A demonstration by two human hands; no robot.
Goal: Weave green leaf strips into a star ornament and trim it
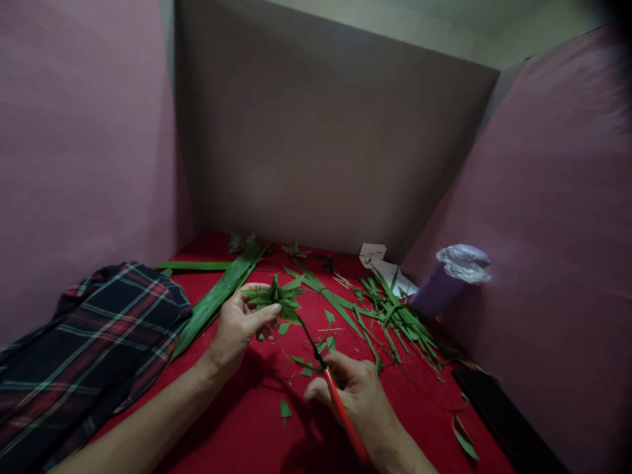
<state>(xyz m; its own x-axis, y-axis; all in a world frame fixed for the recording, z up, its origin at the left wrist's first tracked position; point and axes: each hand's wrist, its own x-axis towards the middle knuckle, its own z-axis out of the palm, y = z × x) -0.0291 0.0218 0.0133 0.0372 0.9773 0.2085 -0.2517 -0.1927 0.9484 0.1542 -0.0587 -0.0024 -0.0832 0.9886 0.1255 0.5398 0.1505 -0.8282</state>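
My left hand (241,322) is closed on a green folded-leaf flower (289,297), thumb pressed near its centre. Pointed leaf tips spread out from the flower to the right of my fingers. In my right hand (358,385) is a pair of scissors (337,401) with red-orange handles and dark blades. The blade tips point up and left, close to the flower's lower right edge; I cannot tell whether they touch it. Small cut leaf pieces (285,408) lie on the red cloth (237,408) below my hands.
Long green leaves (222,289) lie behind my left hand. A heap of leaf strips (399,316) is at the right, near white papers (395,275) and a purple container (442,286) topped with clear plastic. Plaid fabric (103,336) lies left; a black flat object (508,421) lies right.
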